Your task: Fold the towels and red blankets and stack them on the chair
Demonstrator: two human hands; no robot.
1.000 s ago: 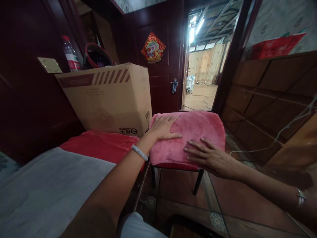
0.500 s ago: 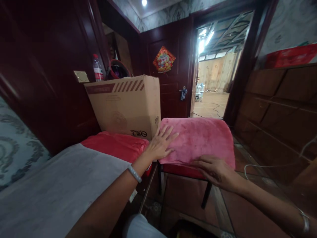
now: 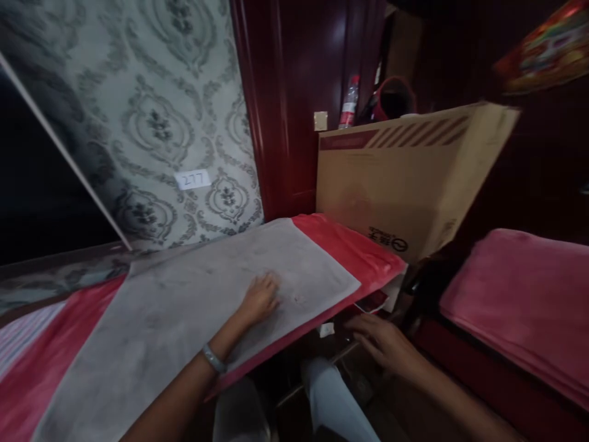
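Note:
My left hand (image 3: 261, 298) is over a grey towel-like cloth (image 3: 184, 313) spread flat, its fingertips blurred by motion; fingers and thumb look apart, with nothing seen in them. Under the grey cloth lies a larger red cloth (image 3: 343, 245), showing at both ends and along the near edge. My right hand (image 3: 384, 341) hangs in the air just off the near right corner of the red cloth, fingers loosely bent and apart, holding nothing. To its right, a folded pink towel (image 3: 529, 301) rests on a dark red seat (image 3: 453, 356).
A big cardboard box (image 3: 391, 178) stands behind the red cloth, with a plastic bottle (image 3: 350, 104) behind its top edge. A dark screen (image 3: 50, 178) is at left. A numbered paper label (image 3: 193, 179) is on the patterned wall. My knees (image 3: 338, 399) are below the cloth.
The view has swung left. My left hand has left the pink towel for the grey cloth. My right hand has come off the pink towel's near edge.

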